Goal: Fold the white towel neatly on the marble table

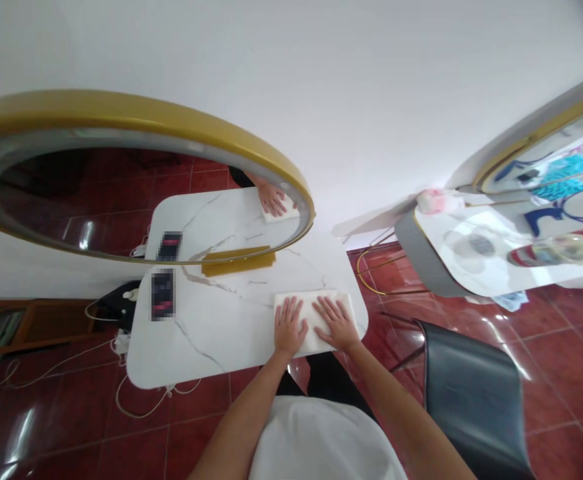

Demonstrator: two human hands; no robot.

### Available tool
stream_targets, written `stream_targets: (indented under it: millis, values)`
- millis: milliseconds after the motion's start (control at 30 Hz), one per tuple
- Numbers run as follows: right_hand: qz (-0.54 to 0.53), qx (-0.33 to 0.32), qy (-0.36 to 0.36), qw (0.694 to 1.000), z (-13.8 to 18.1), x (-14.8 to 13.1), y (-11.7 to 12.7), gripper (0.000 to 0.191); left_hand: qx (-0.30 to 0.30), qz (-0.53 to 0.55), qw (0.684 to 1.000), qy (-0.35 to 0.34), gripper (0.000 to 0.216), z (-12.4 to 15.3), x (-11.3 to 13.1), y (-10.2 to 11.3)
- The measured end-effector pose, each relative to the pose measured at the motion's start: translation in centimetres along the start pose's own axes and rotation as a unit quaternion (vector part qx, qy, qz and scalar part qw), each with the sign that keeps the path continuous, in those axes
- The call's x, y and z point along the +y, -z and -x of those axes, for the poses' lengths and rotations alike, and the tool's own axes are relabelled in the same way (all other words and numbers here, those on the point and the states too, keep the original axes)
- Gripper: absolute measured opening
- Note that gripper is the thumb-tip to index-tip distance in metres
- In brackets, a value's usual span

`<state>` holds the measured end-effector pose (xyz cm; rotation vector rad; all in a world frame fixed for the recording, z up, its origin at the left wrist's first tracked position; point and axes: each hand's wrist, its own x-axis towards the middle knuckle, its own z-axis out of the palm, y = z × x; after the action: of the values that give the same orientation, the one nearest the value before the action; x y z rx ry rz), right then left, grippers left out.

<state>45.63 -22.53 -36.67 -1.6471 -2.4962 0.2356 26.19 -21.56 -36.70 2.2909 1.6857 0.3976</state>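
Note:
A folded white cloth (pixel 314 339) lies flat near the right end of the white marble-patterned table (pixel 226 327). On its left half rests my left hand (pixel 290 325), palm down with fingers spread. My right hand (pixel 336 323) is likewise laid flat on the right half, fingers apart. Neither hand grips the cloth. Behind them, an oval mirror with a gold frame (pixel 299 177) stands at the table's back and reflects one hand on the cloth. The mirror's gold base (pixel 239 265) sits on the tabletop.
A blurred-out dark object (pixel 163 295) lies at the table's left end. To the right stand a black chair (pixel 474 393) and a second white table (pixel 451 240) with a bottle (pixel 536 254) and a pink-and-white bundle (pixel 436 200). White cables (pixel 141 413) hang at the left.

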Motion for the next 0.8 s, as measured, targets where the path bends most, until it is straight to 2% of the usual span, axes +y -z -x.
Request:
stream_targets:
  millis: [100, 233, 467, 800]
  values:
    - [-0.005, -0.001, 0.005, 1.0, 0.7, 2.7, 0.6, 0.072, -0.008, -0.004, 1.0, 0.009, 0.059, -1.0, 2.4, -1.1]
    - [-0.018, 0.001, 0.012, 1.0, 0.0, 4.7, 1.1, 0.072, -0.012, -0.01, 1.0, 0.008, 0.059, -2.4, 3.3, -1.5]
    - [-0.033, 0.003, 0.01, 0.999, -3.8, 7.2, 1.4, 0.07, -0.003, -0.02, 1.0, 0.002, 0.059, -7.0, 2.7, -1.4]
    - [-0.038, 0.02, 0.025, 0.999, -11.5, 10.4, 1.6, 0.07, 0.027, -0.038, 0.999, 0.013, 0.057, -14.3, 0.2, -1.6]
